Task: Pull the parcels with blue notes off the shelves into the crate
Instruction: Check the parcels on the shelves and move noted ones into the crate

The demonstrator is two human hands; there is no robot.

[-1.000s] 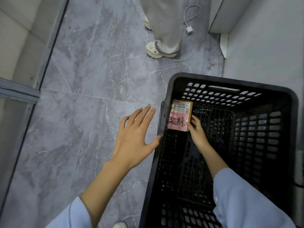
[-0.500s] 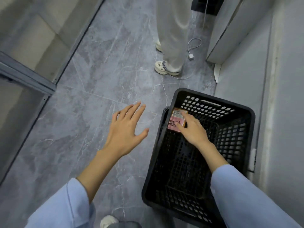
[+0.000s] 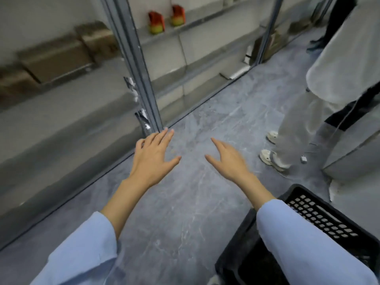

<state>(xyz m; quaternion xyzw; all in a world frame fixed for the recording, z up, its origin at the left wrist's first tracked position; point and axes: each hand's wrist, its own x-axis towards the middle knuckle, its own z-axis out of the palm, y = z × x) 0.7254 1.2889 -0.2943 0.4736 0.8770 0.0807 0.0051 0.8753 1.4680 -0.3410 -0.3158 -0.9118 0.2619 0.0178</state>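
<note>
Bare floor [image 3: 197,124] lies open mid-frame; the upright [image 3: 133,64] stands at upper centre, a bystander [image 3: 308,120] at right, the crate [image 3: 320,214] lower right.

The left hand [image 3: 153,159] and the right hand [image 3: 228,159] are held out over the grey floor [image 3: 185,212], apart, fingers straight and spread. The left is near a shelf post [image 3: 141,83]. The black crate [image 3: 320,217] stands lower right, partly under the right sleeve [image 3: 304,243]. Two red packets [image 3: 156,22] and blurred brown boxes [image 3: 57,58] sit on the shelves [image 3: 197,21].
</note>
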